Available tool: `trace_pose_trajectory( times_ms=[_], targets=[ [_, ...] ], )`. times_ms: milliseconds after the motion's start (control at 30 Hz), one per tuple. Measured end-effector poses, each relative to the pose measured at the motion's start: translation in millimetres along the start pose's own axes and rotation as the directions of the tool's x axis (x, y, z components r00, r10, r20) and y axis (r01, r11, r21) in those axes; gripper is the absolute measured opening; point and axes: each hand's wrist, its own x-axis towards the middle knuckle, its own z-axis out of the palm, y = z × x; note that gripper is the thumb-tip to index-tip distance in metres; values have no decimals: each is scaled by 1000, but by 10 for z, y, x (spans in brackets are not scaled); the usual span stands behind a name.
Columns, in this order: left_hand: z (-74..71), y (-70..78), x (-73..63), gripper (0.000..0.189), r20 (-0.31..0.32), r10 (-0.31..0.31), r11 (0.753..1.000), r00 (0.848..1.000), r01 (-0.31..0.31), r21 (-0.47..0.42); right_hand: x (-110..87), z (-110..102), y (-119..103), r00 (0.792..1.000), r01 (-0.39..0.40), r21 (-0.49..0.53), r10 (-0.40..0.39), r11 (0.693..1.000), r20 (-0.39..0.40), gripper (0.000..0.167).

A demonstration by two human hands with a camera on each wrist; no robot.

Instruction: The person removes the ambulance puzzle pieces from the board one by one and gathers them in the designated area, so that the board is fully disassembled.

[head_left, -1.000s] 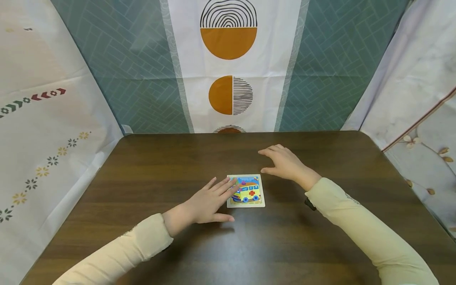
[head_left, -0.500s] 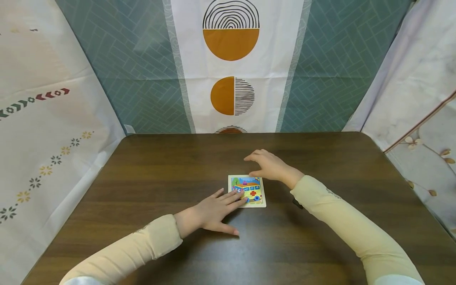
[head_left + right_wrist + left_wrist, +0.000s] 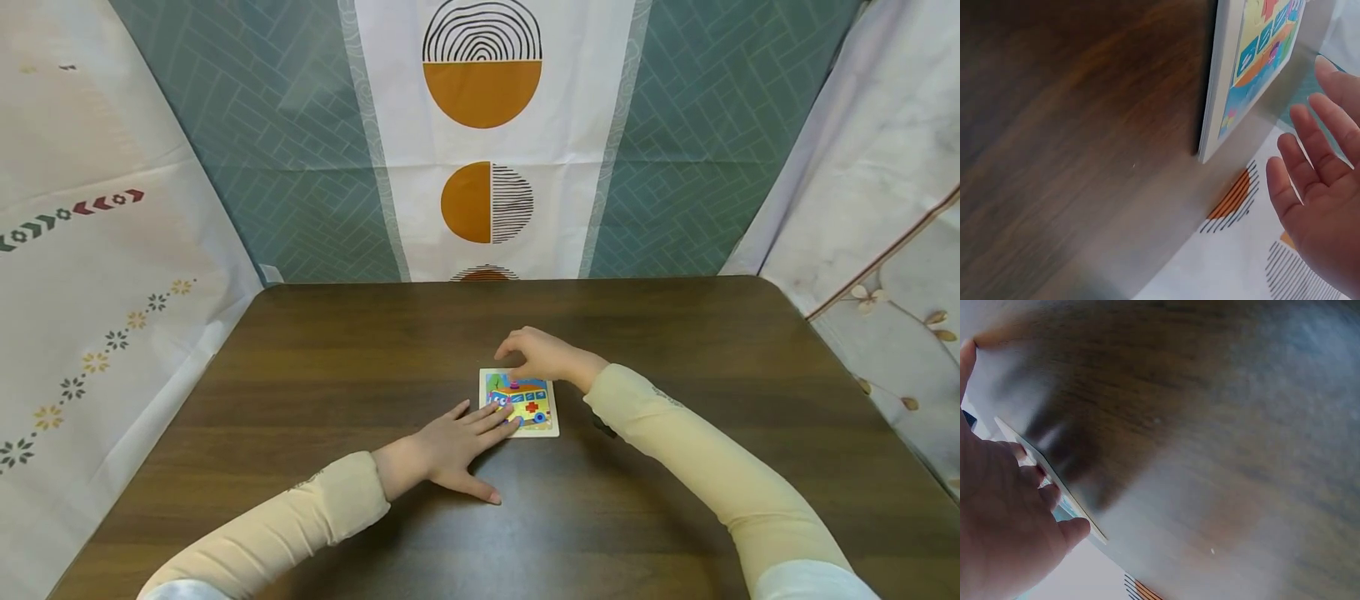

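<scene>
A small square picture puzzle (image 3: 536, 398) with a pale frame lies flat near the middle of the table; it shows a yellow ambulance with a red cross. My left hand (image 3: 453, 450) is spread, its straight fingertips over the puzzle's lower left part and the thumb apart on the near side. In the left wrist view those fingers reach the puzzle's frame (image 3: 1097, 534). Above the puzzle's far edge is my right hand (image 3: 547, 357), fingers loosely bent and thumb over the picture. The right wrist view shows this hand (image 3: 1325, 212) apart from the puzzle, holding nothing.
The dark brown wooden table (image 3: 337, 350) extends on every side of the puzzle. A patterned green and white cloth (image 3: 307, 167) hangs behind its far edge. Pale printed cloths flank it at left (image 3: 97, 283) and right (image 3: 885, 250).
My right hand has moved left and a little nearer, from beside the puzzle to over its far edge. My left hand has shifted slightly right and nearer, uncovering the picture's upper left.
</scene>
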Motion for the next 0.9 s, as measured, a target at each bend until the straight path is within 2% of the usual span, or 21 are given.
trace_pose_trajectory(
  times_ms=[267,600,767,900],
  targets=[
    [-14,14,-8,96,-5,10,1000,1000,-11,-7,100,44,-18,998,25,39,-27,999,60,27],
    [17,-4,4,96,-1,7,998,1000,-7,-54,167,98,-27,996,60,19,-61,998,72,17],
    [37,-17,13,97,0,6,996,1000,-6,-91,179,112,-47,997,51,-34,-49,998,62,13],
    [47,-27,14,97,0,2,994,1000,-2,-112,182,116,-59,996,64,-104,-58,992,64,16]
  ],
)
